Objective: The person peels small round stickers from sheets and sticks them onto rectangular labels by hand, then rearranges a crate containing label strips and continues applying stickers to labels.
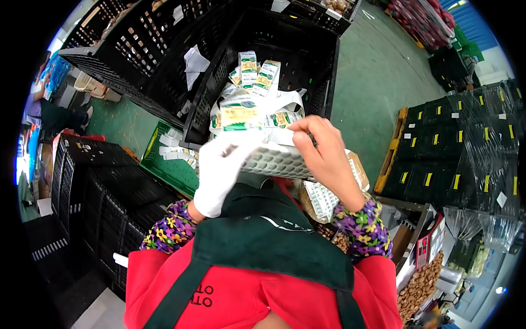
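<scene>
My left hand [219,170], in a white glove, is closed on a printed paper label [241,114] with green and yellow areas, blurred by motion. My bare right hand [324,156] pinches a white strip [280,136] just right of that label; whether both are one piece I cannot tell. Under the hands lies a sheet with rows of small green-and-white stickers [279,162]. Beyond them, a black perforated crate [331,71] holds several similar labels [267,77] with loose white bands. Another sticker sheet [322,200] rests by my right forearm.
Black crates [142,44] stand at upper left, and more [115,192] at lower left. A green crate [156,151] with labels sits left of my glove. Wrapped, stacked dark crates [438,137] on a pallet are at right. Brown mushroom-like pieces [419,290] lie lower right.
</scene>
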`<act>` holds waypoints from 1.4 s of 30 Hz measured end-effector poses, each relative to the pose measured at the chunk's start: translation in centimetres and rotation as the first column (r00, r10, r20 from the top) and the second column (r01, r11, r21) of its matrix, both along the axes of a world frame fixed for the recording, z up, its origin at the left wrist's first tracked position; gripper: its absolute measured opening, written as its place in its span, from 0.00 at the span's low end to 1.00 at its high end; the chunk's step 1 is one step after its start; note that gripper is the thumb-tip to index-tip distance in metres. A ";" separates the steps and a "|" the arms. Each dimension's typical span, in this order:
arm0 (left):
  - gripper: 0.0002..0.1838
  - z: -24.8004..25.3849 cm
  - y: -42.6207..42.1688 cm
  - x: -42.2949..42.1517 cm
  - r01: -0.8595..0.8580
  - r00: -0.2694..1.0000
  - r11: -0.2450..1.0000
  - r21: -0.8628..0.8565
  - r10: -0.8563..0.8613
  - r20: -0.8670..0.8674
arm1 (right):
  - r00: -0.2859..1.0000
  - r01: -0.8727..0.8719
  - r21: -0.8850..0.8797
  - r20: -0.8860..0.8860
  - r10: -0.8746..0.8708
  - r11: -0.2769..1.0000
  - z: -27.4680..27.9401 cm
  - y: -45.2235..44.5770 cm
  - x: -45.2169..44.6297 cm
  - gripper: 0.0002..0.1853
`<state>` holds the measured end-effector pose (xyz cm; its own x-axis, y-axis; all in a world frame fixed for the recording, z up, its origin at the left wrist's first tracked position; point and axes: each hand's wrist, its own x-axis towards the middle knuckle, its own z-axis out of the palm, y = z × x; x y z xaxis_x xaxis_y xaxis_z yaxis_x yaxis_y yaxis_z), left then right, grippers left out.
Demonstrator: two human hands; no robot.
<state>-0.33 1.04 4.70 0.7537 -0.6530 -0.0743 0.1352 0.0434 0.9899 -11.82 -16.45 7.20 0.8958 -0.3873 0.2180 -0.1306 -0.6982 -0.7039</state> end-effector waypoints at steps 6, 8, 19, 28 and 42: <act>0.06 -0.1 -0.5 1.6 -0.101 0.991 0.991 -0.093 0.092 -0.095 | 0.998 0.021 -0.212 -0.051 -0.033 0.977 -0.5 0.6 -2.7 0.09; 0.04 0.0 -0.3 1.7 -0.141 0.988 0.990 0.022 0.142 -0.053 | 0.998 0.027 -0.311 -0.040 -0.042 0.950 -0.6 0.4 -3.1 0.09; 0.07 -0.6 -0.2 2.1 -0.048 0.996 0.995 -0.088 0.053 0.065 | 0.988 0.069 0.052 -0.140 -0.061 0.996 0.2 -0.1 -2.8 0.10; 0.08 -0.9 0.0 2.2 0.003 0.999 0.999 -0.034 -0.001 0.039 | 0.988 0.115 -0.023 -0.101 -0.117 0.993 -0.3 0.8 -2.4 0.05; 0.08 -0.9 -0.3 2.1 0.010 0.999 1.000 -0.018 -0.010 0.034 | 0.993 0.113 -0.132 0.033 -0.110 0.985 -1.3 1.2 -2.5 0.07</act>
<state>1.77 0.73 3.77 0.7490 -0.6615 -0.0368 0.1019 0.0602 0.9930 -14.34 -15.22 5.88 0.8421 -0.4506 0.2963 -0.1963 -0.7679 -0.6098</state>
